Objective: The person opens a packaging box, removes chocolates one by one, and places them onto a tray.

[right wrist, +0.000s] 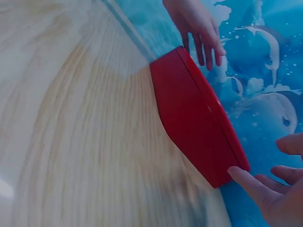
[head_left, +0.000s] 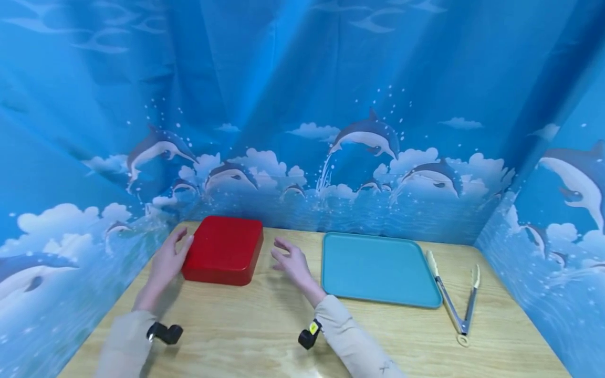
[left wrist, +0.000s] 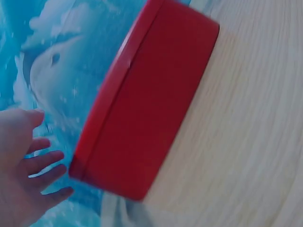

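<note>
A red square box (head_left: pixel 224 244) with a closed lid lies on the wooden table, at the left in the head view. Its side wall (left wrist: pixel 147 104) fills the middle of the left wrist view. My left hand (head_left: pixel 169 258) is at the box's left side, fingers spread; whether it touches the box I cannot tell. To the right of the box, my right hand (head_left: pixel 294 262) hovers over the table with its fingers loosely bent and nothing in them. In the head view a gap shows between this hand and the box.
A blue-green tray (head_left: pixel 380 270) lies right of my right hand. Beside it rest spread metal tongs (head_left: pixel 454 302) with cream tips. A blue curtain (head_left: pixel 283 105) printed with dolphins closes off the table's back and sides. Both wrists carry small black cameras.
</note>
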Tool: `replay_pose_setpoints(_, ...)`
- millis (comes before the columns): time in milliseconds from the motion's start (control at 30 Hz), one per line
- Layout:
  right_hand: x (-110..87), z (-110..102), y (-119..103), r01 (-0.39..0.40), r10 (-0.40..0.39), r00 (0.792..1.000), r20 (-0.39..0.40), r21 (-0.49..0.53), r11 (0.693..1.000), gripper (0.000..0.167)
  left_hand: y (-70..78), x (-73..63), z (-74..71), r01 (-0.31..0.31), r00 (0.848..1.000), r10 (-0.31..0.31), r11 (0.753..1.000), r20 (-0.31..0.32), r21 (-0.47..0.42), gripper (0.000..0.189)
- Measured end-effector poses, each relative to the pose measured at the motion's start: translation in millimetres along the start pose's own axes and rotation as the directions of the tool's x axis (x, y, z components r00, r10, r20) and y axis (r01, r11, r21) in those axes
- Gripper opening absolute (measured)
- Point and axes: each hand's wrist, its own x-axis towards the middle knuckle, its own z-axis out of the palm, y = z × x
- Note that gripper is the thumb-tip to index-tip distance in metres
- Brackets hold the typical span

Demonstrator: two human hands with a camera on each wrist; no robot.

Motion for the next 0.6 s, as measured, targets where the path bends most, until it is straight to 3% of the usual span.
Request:
replay_pose_setpoints(233,9.5,31,7,-0.066,0.065,0.997,-0.041,-0.014,0.998,0.050,-18.2,-8.1,-5.4,0.046,0.996,-0.043,0.998,0.082,-0.032,0.054)
replay_pose_setpoints(467,11.0,53,8,-0.047,0.048,0.999,0.003,-0.098,0.994,0.062,-23.8,-6.6,-6.1,0.055,0.993,-0.053,0.998,0.101,-0.021,0.050)
replay_pose_setpoints(600,11.0,58,8,-0.077,0.075,0.997,-0.019,-0.112,0.991,0.064,-25.2,-4.8,-3.8,0.083,0.990,-0.079,0.996,0.118,-0.032,0.050)
